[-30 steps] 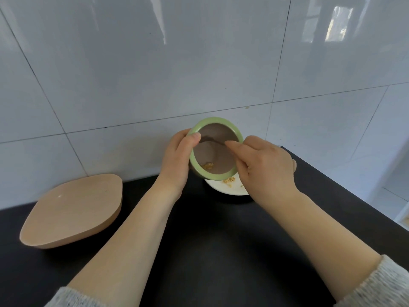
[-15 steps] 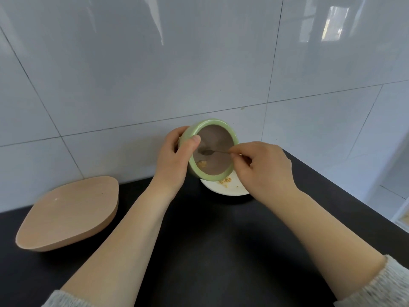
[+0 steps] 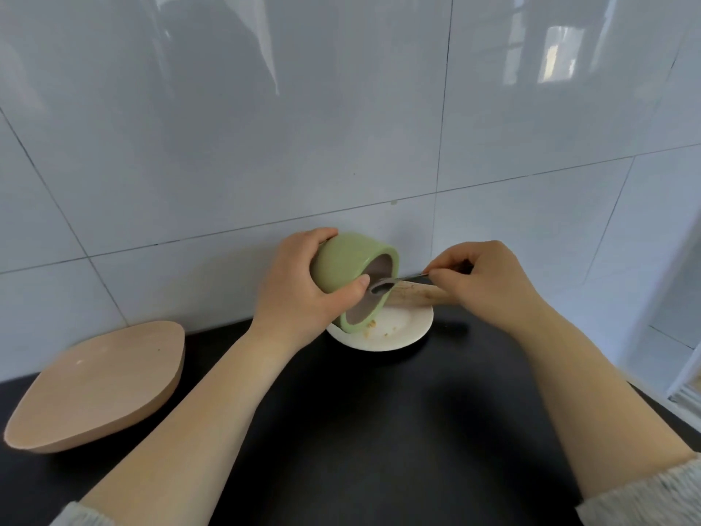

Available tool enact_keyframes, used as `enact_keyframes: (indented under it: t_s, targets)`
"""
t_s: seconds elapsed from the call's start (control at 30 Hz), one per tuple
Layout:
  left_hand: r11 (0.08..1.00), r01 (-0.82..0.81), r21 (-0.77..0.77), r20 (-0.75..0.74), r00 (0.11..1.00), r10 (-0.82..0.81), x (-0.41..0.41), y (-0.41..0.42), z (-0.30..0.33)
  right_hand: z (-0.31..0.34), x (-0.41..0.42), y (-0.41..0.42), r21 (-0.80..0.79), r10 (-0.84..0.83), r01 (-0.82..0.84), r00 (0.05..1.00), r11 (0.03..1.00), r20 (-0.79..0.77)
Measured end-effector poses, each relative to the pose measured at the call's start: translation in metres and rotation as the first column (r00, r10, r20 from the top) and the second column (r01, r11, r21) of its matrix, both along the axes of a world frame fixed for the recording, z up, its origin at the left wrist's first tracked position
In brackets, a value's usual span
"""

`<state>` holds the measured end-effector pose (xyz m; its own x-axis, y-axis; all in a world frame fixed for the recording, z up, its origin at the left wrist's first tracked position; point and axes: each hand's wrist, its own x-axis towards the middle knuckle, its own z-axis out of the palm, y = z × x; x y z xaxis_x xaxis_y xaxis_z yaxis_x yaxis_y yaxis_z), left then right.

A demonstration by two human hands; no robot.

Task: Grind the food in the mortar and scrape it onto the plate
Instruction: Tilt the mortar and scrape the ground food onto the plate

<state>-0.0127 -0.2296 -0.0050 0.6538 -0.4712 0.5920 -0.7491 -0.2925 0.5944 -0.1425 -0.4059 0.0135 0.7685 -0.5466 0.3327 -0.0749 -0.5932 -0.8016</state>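
Observation:
My left hand (image 3: 303,294) grips the green mortar (image 3: 347,265) and holds it tipped on its side, its dark mouth facing right and down over the white plate (image 3: 402,328). My right hand (image 3: 481,279) pinches the handle of a small metal spoon (image 3: 383,286), whose bowl sits at the mortar's mouth. A few yellowish crumbs (image 3: 371,323) lie on the plate below the mortar's rim. A wooden pestle (image 3: 417,296) lies across the plate's far side, partly hidden behind my right hand.
A tan, rounded bowl (image 3: 98,385) stands on the black counter (image 3: 360,430) at the left. A white tiled wall (image 3: 341,127) rises directly behind the plate. The counter's right edge drops off near a white frame (image 3: 686,373).
My left hand has turned the mortar from facing me to lying sideways, mouth to the right, and lower over the plate. My right hand has drawn back to the right, with the spoon at the rim.

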Motion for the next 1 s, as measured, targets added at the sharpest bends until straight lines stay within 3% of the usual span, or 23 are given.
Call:
enact_keyframes:
  t_s: [0.3, 0.43, 0.63, 0.8, 1.0]
  targets:
    - [0.969, -0.062, 0.238, 0.229, 0.973, 0.006, -0.007, -0.006, 0.008, -0.023, 0.009, -0.010, 0.028, -0.022, 0.024, 0.996, 0.999, -0.081]
    - [0.945, -0.082, 0.316, 0.291, 0.957, -0.014, -0.012, -0.009, 0.010, -0.027, 0.010, -0.010, -0.039, -0.042, 0.038, 0.993, 0.999, -0.112]
    - [0.882, -0.109, 0.458, 0.532, 0.828, -0.174, -0.010, -0.014, 0.018, -0.028, 0.011, -0.009, -0.087, -0.058, 0.047, 0.989, 0.995, -0.135]
    - [0.868, -0.098, 0.486, 0.652, 0.703, -0.285, -0.007, -0.016, 0.022, -0.030, 0.014, -0.008, -0.103, -0.059, 0.045, 0.988, 0.994, -0.142]
    - [0.898, -0.088, 0.431, 0.614, 0.758, -0.220, -0.009, -0.014, 0.027, -0.030, 0.014, -0.008, -0.118, -0.058, 0.043, 0.990, 0.992, -0.125]
